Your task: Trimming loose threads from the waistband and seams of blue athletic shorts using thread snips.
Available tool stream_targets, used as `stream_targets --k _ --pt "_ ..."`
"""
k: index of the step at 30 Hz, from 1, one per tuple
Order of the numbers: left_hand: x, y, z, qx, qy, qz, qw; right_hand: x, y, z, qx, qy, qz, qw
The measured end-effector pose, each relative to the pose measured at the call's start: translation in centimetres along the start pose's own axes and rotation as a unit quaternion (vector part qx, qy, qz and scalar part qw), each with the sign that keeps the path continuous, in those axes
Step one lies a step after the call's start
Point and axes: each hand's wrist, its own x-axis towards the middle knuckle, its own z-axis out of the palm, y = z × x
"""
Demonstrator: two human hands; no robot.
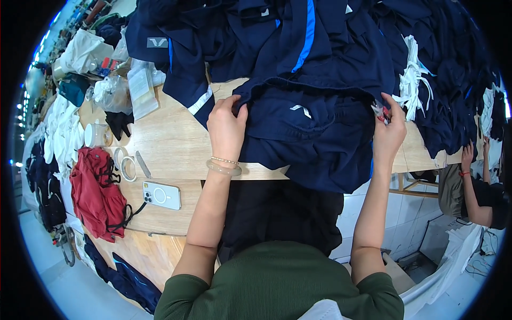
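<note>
Navy garment (pixel 309 128), waistband seemingly left-right

green ribbed top, short sleeves — beaded bracelet (pixel 224 160) and pale bangle (pixel 224 170).

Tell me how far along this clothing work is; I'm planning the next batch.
Done: cannot tell. In hand: left hand and right hand grip the waistband of navy shorts on the wooden table. Left: a big navy pile behind.
</note>
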Motion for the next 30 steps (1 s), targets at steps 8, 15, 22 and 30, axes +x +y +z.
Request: stream_targets --k 8,15,22,30 --pt "1.5 -1.7 -3.4 -0.537 -0.192 -0.346 0.745 3.3 3.7 -0.4 0.301 -0.037 0.152 0.941" --pt "1.7 -3.6 -6.1 -0.742 -0.136 -0.365 0.545 4.0 6.1 -3.1 0.714 -0.183 0.287 0.611" --pt "1.4 -6.1 0.8 -0.632 -0.165 -0.365 0.663 4.0 11.6 2.8 0.649 -0.152 0.265 0.697" --pt "2.2 -5.1 1.6 -0.520 -0.093 -0.291 0.798 2.5 7.5 2.1 0.531 -0.127 0.216 0.809"
